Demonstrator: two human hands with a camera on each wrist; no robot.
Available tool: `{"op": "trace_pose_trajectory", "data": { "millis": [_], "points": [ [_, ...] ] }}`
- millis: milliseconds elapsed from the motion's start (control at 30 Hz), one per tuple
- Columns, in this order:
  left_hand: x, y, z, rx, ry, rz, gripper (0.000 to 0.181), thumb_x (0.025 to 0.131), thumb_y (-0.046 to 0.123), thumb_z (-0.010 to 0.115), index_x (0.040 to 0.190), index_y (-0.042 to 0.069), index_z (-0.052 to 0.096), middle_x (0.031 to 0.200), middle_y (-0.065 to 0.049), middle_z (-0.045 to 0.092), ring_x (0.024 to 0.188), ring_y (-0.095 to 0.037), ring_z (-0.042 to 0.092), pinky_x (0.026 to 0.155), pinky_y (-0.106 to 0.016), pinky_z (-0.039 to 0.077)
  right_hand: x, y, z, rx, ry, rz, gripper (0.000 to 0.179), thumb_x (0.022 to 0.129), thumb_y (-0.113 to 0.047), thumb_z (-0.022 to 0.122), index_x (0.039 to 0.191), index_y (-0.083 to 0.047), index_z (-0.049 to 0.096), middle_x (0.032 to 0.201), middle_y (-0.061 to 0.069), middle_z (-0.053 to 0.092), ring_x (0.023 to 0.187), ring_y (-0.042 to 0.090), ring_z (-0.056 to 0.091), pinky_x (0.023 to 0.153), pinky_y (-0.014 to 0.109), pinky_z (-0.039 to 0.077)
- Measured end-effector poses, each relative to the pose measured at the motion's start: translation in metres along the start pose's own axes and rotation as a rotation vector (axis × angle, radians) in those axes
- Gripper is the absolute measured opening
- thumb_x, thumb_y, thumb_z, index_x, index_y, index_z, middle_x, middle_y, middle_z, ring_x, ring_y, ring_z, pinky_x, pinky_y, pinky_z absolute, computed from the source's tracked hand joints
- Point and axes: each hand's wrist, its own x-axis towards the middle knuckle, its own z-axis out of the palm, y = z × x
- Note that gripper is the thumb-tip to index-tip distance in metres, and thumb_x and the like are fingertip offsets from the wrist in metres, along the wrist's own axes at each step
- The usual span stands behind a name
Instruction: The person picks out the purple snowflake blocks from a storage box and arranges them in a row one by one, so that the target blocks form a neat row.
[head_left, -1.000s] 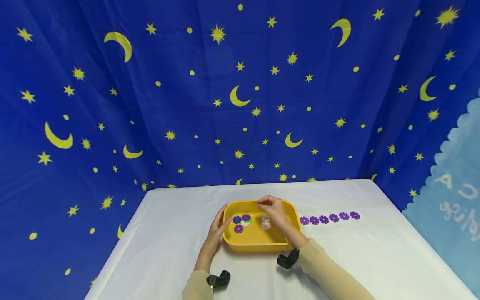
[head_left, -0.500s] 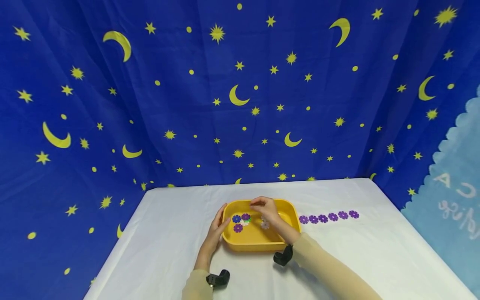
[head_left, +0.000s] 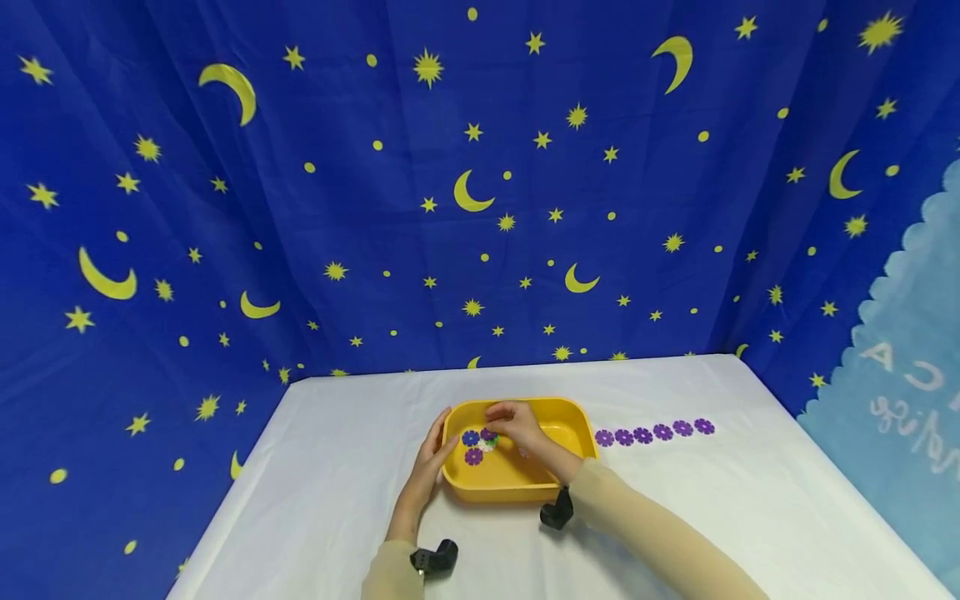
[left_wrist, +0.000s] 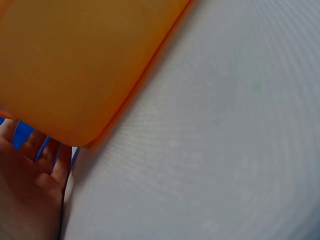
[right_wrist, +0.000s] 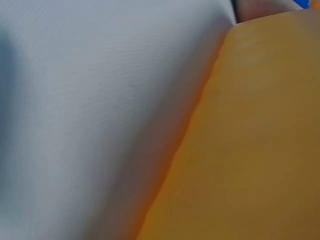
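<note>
In the head view a yellow plastic tray (head_left: 495, 494) stands on the white-covered table. My left hand (head_left: 429, 460) holds its left end, fingers along the outer wall and thumb over the rim. Inside lie flower-shaped plastic discs: a blue disc (head_left: 470, 437), a purple disc (head_left: 473, 457), a white disc (head_left: 487, 447) and another purple disc (head_left: 487, 434). My right hand (head_left: 519, 425) reaches over the tray, its thumb and fingertips bent down right at that second purple disc. Nothing shows between them. Pale discs are mostly hidden beneath the right hand.
Several purple flower discs (head_left: 643, 436) lie in a row on the tablecloth (head_left: 337, 467) right of the tray. A blue curtain (head_left: 390, 217) with yellow moons and stars hangs behind the table. A light-blue scalloped panel (head_left: 900, 383) stands at the right.
My right hand has moved left across the tray and lower, from over the pale discs to the purple disc. The left hand keeps its place on the tray.
</note>
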Motion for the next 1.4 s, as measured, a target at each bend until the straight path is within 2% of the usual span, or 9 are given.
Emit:
{"op": "trace_pose_trajectory", "data": {
  "millis": [233, 533, 667, 867, 1100, 1333, 1400],
  "points": [
    [-0.0012, 0.0001, -0.0001, -0.011, -0.001, 0.002, 0.06, 0.099, 0.021, 0.049, 0.152, 0.014, 0.022, 0.161, -0.011, 0.016, 0.149, -0.03, 0.012, 0.123, -0.047, 0.008, -0.002, 0.0033, 0.0013, -0.091, -0.018, -0.022, 0.022, 0.08, 0.009, 0.067, 0.102, 0.013, 0.066, 0.1, 0.029, 0.068, 0.087, 0.029, 0.07, 0.078, 0.032, 0.06],
    [-0.0014, -0.0015, -0.0024, 0.006, 0.01, -0.005, 0.059, 0.099, 0.021, 0.048, 0.152, 0.014, 0.023, 0.161, -0.011, 0.017, 0.149, -0.03, 0.012, 0.122, -0.048, 0.009, -0.0046, 0.0051, 0.0028, -0.178, -0.079, -0.072, 0.022, 0.081, 0.011, 0.065, 0.103, 0.014, 0.066, 0.101, 0.029, 0.068, 0.09, 0.033, 0.068, 0.08, 0.032, 0.06],
    [-0.001, -0.002, -0.003, 0.021, 0.019, -0.015, 0.06, 0.099, 0.022, 0.048, 0.152, 0.015, 0.023, 0.161, -0.01, 0.017, 0.149, -0.031, 0.012, 0.122, -0.049, 0.009, -0.0045, 0.0049, 0.0035, -0.211, -0.081, -0.064, 0.023, 0.081, 0.012, 0.063, 0.104, 0.012, 0.066, 0.102, 0.027, 0.068, 0.091, 0.031, 0.068, 0.083, 0.033, 0.059],
    [-0.0009, -0.0013, -0.0017, 0.006, 0.009, -0.017, 0.06, 0.099, 0.021, 0.049, 0.152, 0.014, 0.022, 0.161, -0.011, 0.015, 0.149, -0.031, 0.01, 0.123, -0.049, 0.007, -0.0057, 0.0051, 0.0027, -0.241, -0.093, -0.051, 0.024, 0.08, 0.013, 0.064, 0.104, 0.011, 0.066, 0.1, 0.025, 0.069, 0.082, 0.021, 0.065, 0.077, 0.029, 0.06],
    [0.0006, 0.0001, -0.0009, 0.02, 0.009, -0.019, 0.06, 0.099, 0.023, 0.049, 0.152, 0.015, 0.022, 0.161, -0.011, 0.015, 0.149, -0.031, 0.01, 0.122, -0.05, 0.007, -0.0059, 0.0034, 0.0004, -0.325, -0.114, -0.089, 0.027, 0.077, 0.009, 0.07, 0.104, 0.008, 0.068, 0.101, 0.022, 0.07, 0.088, 0.024, 0.063, 0.082, 0.033, 0.058],
    [0.0012, -0.0016, -0.001, 0.007, 0.007, -0.023, 0.06, 0.099, 0.021, 0.049, 0.152, 0.014, 0.022, 0.161, -0.011, 0.014, 0.149, -0.031, 0.009, 0.122, -0.05, 0.006, -0.0053, 0.0051, -0.001, -0.375, -0.154, -0.125, 0.026, 0.076, 0.006, 0.072, 0.102, 0.008, 0.069, 0.094, 0.02, 0.069, 0.078, 0.016, 0.055, 0.065, 0.015, 0.048],
    [0.0012, -0.0013, 0.0, 0.009, 0.011, -0.019, 0.06, 0.098, 0.022, 0.05, 0.152, 0.014, 0.023, 0.161, -0.011, 0.016, 0.149, -0.031, 0.01, 0.122, -0.05, 0.007, -0.0052, 0.0053, -0.0014, -0.378, -0.158, -0.122, 0.027, 0.076, 0.005, 0.073, 0.102, 0.008, 0.069, 0.094, 0.02, 0.069, 0.077, 0.015, 0.055, 0.064, 0.014, 0.047]
  ]
}}
